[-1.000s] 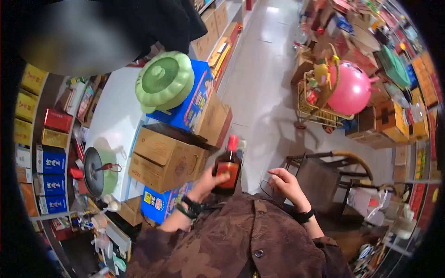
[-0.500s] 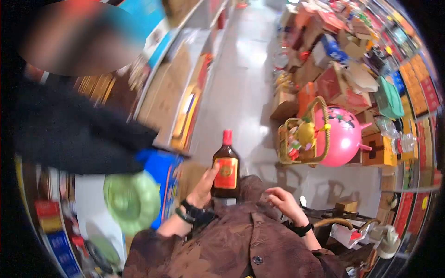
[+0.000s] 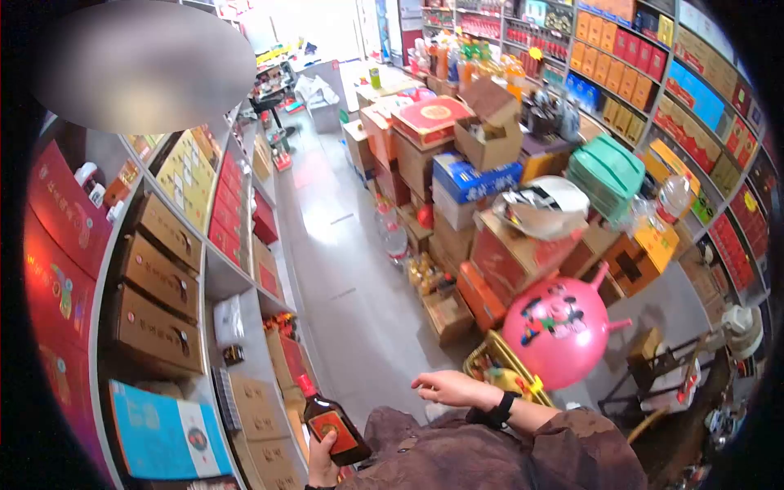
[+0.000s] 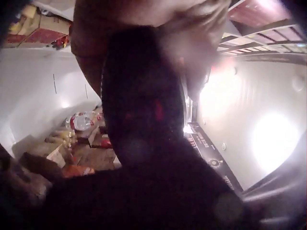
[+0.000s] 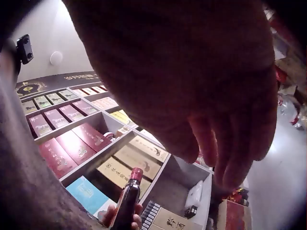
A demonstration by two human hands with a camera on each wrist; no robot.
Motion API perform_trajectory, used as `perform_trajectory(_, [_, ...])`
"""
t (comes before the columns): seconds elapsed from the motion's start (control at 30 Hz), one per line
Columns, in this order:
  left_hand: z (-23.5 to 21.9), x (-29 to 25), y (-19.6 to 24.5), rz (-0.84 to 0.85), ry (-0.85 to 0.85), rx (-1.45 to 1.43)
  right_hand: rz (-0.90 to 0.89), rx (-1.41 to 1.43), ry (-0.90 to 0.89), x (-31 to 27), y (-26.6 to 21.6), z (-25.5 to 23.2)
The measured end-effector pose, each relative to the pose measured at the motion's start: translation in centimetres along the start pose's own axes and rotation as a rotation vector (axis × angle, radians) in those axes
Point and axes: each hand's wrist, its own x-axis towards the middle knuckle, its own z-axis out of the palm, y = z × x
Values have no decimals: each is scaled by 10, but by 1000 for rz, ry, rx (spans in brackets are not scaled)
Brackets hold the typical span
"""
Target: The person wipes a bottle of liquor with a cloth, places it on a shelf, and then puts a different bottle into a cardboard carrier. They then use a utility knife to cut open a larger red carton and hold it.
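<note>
In the head view a dark liquor bottle (image 3: 346, 446) with a red cap and a red label leans slightly left at the lower middle. My left hand (image 3: 323, 464) grips it around the body, thumb across the label. In the right wrist view the bottle's neck (image 5: 129, 196) rises from the left fingers. My right hand (image 3: 447, 387) is in front of my body with loosely bent fingers and nothing in them. It hovers just left of a yellow wicker basket (image 3: 485, 349). In the left wrist view a dark shape hides most of the left hand (image 4: 201, 21).
Shelves of boxed goods line the left, with brown boxes (image 3: 159, 331) and a blue-and-white box (image 3: 167, 431) nearest. A tiled aisle (image 3: 327, 269) runs ahead. Stacked cartons (image 3: 523, 253), a pink bouncy ball (image 3: 559, 331) and a dark chair (image 3: 653, 367) stand on the right.
The view has swung up and left, from the counter with the green pot to the shelves and aisle. The bottle stays in my left hand, now lower and further left in view.
</note>
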Motion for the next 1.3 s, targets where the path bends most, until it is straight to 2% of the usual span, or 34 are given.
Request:
perform_trajectory(0.03, [-7, 24, 9, 54, 34, 2, -27, -23, -9, 27, -5, -9])
perform_trajectory(0.07, [39, 20, 54, 32, 172, 281, 5, -36, -51, 52, -18, -21])
perform_trajectory(0.1, [33, 45, 64, 86, 166, 308, -36, -47, -81, 80, -15, -24])
perform_trajectory(0.17, [5, 100, 80, 67, 88, 186, -3, -44, -189, 135, -26, -38])
perform_trajectory(0.23, [-29, 174, 85, 113, 6, 190, -91, -121, -213, 189, -33, -48])
perform_trajectory(0.3, [-44, 237, 114, 172, -62, 273, -55, -78, -279, 248, -37, -60])
perform_trajectory(0.37, [-32, 302, 158, 247, -137, 410, -42, -134, -251, 303, -50, -84])
perform_trajectory(0.4, [-31, 340, 174, 100, -126, 275, -58, -136, -223, 332, -54, -98])
perform_trajectory(0.43, [7, 350, 222, 97, -150, 313, -29, -68, -153, 352, -66, -115])
perform_trajectory(0.47, [24, 371, 252, 124, -241, 325, -1, 12, -80, 373, -84, -135])
perform_trajectory(0.53, [44, 419, 291, 45, -329, 418, 42, 163, 59, 410, -113, -165])
perform_trajectory(0.57, [45, 447, 301, 84, -360, 534, 53, 222, 134, 428, -123, -182])
perform_trajectory(0.7, [68, 534, 338, 21, -490, 565, 59, 644, 177, 502, -133, -227])
perform_trajectory(0.83, [80, 629, 357, -22, -575, 647, 3, 580, 84, 604, -121, -268])
perform_trajectory(0.9, [95, 672, 384, -53, -510, 855, -58, 552, 33, 668, -114, -294])
perform_trajectory(0.97, [94, 728, 394, -23, -514, 827, -71, 484, 30, 726, -120, -331])
perform_trajectory(1.0, [99, 750, 412, 3, -485, 925, -83, 473, 5, 757, -116, -347])
perform_trajectory(1.07, [110, 796, 448, -11, -442, 860, -121, 464, -15, 813, -122, -380])
perform_trajectory(1.13, [122, 834, 485, -27, -369, 870, -142, 412, -121, 873, -127, -417])
perform_trajectory(1.23, [111, 899, 515, -37, -281, 916, -203, 340, -216, 961, -139, -453])
perform_trajectory(1.3, [114, 927, 531, -41, -215, 752, -225, 304, -277, 1015, -146, -471])
